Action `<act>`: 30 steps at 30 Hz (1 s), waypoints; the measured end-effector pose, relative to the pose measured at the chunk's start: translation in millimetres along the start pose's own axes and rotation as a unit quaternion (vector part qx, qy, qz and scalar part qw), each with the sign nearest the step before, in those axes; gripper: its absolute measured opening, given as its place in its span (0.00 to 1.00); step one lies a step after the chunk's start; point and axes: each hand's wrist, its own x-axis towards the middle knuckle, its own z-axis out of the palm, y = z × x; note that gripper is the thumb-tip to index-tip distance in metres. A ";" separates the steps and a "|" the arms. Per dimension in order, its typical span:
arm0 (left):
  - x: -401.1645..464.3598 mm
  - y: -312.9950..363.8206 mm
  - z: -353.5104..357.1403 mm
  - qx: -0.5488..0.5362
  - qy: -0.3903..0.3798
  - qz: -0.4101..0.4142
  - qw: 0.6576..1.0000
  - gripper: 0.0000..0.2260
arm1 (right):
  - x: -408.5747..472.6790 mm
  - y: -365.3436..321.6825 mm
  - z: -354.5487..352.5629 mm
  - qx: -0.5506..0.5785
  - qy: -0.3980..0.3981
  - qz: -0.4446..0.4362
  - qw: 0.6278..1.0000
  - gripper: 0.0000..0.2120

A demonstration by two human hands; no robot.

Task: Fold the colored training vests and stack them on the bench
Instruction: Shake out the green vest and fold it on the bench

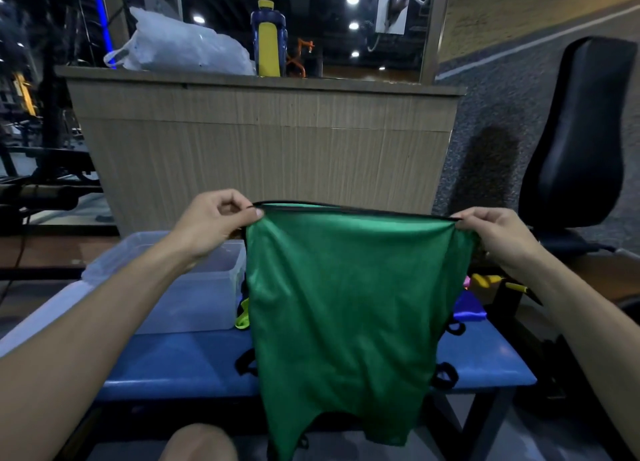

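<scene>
The left hand [214, 220] and right hand [498, 237] each pinch a top corner of the green vest [349, 308], which hangs stretched between them over the blue table [180, 360]. A clear bin [207, 298] sits below the left hand.

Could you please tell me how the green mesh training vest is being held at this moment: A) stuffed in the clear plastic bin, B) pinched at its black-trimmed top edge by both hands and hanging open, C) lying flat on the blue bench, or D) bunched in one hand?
B: the left hand and right hand each pinch a top corner of the green mesh training vest, which hangs spread above the blue padded bench.
</scene>
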 end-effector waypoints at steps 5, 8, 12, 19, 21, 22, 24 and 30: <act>2.4 2.8 9.4 -0.032 -0.002 -0.003 0.999 0.06 | -3.2 14.1 -5.3 -0.078 -0.026 0.017 0.996 0.06; 9.2 -2.0 5.2 0.311 0.044 0.154 0.937 0.13 | -4.7 18.3 -4.5 -0.073 -0.047 0.028 0.996 0.07; 13.0 -3.2 -0.8 0.354 0.009 0.139 0.925 0.05 | -8.8 16.7 -4.9 -0.043 -0.079 0.038 0.995 0.08; 5.6 -1.0 -17.9 0.000 -0.131 -0.069 0.989 0.21 | -13.0 19.9 -19.1 0.079 -0.113 0.094 0.986 0.22; 1.5 -0.2 -21.7 -0.083 -0.165 -0.077 0.980 0.24 | -17.3 19.6 -19.9 0.156 -0.124 0.104 0.974 0.21; -0.1 0.7 -24.2 -0.121 -0.183 -0.076 0.973 0.24 | -20.1 19.0 -20.3 0.197 -0.131 0.109 0.966 0.18; -4.5 7.4 -25.3 -0.197 -0.199 -0.073 0.957 0.19 | -25.5 17.8 -19.0 0.261 -0.141 0.112 0.948 0.14; 15.3 4.5 -2.6 -0.074 0.034 -0.147 0.986 0.09 | -20.1 17.3 8.9 0.238 -0.083 0.148 0.956 0.10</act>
